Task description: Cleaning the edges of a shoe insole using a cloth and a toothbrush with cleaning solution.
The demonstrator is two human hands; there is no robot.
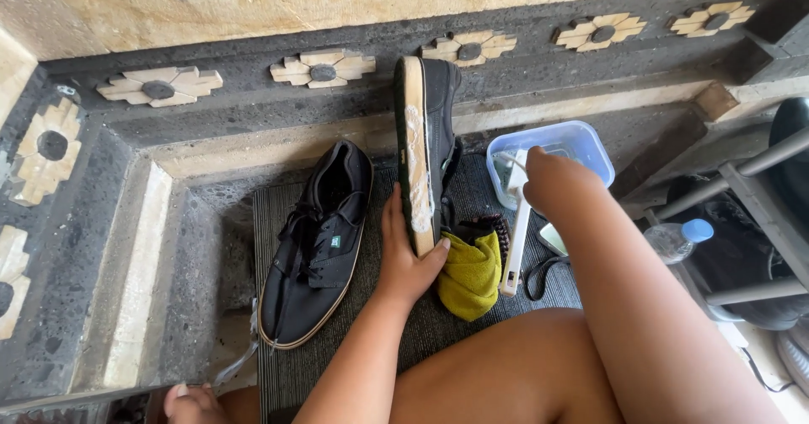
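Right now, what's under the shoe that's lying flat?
The flat black shoe lies on a grey ribbed mat. The mat shows all round it; the patch right beneath the sole is covered, so nothing there can be seen.

Saw a black shoe (316,243) with tan sole edge on a grey ribbed mat (421,331), another black shoe (425,137) with foam-whitened sole, a mustard-yellow cloth (469,274), a white brush (516,238), a clear blue-rimmed tub (581,142) far right.

matt canvas shoe (434,120), translucent plastic tub (581,142)
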